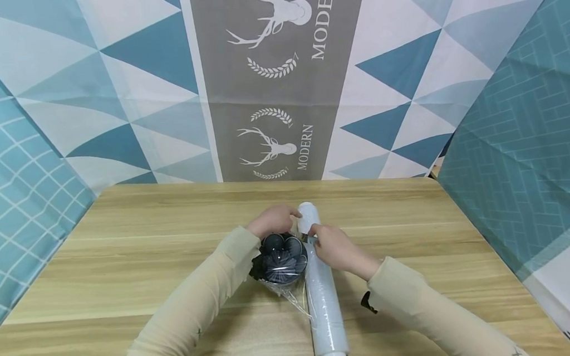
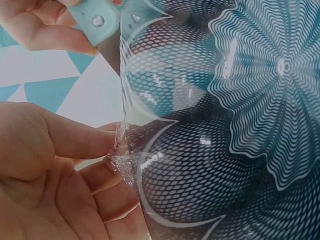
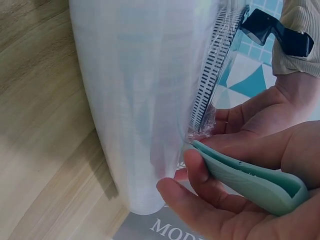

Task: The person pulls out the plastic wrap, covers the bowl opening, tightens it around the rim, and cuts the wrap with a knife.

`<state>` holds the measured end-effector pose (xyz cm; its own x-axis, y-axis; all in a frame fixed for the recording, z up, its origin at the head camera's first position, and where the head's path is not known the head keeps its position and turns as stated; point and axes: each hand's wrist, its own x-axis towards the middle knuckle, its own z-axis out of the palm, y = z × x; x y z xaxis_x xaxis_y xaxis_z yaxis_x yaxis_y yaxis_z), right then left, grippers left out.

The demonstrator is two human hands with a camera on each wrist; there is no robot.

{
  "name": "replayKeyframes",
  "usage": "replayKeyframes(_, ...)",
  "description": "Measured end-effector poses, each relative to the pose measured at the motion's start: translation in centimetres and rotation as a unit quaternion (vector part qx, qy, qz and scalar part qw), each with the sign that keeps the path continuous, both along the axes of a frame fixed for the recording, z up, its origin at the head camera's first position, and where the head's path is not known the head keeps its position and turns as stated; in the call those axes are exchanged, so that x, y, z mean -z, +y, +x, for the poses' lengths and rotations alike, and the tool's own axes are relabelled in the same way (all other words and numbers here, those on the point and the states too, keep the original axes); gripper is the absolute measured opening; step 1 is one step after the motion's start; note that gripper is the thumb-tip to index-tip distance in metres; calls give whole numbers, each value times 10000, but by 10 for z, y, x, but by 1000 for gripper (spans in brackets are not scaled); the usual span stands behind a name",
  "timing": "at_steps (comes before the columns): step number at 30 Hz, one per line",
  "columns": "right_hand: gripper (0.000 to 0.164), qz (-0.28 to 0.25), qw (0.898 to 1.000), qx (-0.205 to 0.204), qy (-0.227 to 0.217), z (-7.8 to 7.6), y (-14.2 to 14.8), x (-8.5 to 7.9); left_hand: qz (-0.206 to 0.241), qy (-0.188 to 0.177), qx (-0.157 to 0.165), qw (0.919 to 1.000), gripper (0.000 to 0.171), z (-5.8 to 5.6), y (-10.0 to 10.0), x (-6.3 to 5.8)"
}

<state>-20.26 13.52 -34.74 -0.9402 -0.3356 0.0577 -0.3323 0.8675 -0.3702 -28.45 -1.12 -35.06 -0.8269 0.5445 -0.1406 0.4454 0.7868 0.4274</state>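
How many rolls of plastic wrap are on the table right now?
1: the roll lies on the table, just right of the dark patterned object in the head view. Another could be hidden behind the sleeves.

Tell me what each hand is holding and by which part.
Right hand: the knife, by its green handle. Left hand: apparently the film, pinched at its crumpled edge.
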Motion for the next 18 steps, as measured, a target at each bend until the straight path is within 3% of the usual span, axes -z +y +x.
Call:
replayKeyframes(10,21,253,9995,-110,-122,4,3,-8,15,-237,-93,9997,50,2,1,-1)
replayKeyframes(18,22,259,9979,-125,-580,9,4,-15,-27,-191,-79,9998,50,2,2,-2)
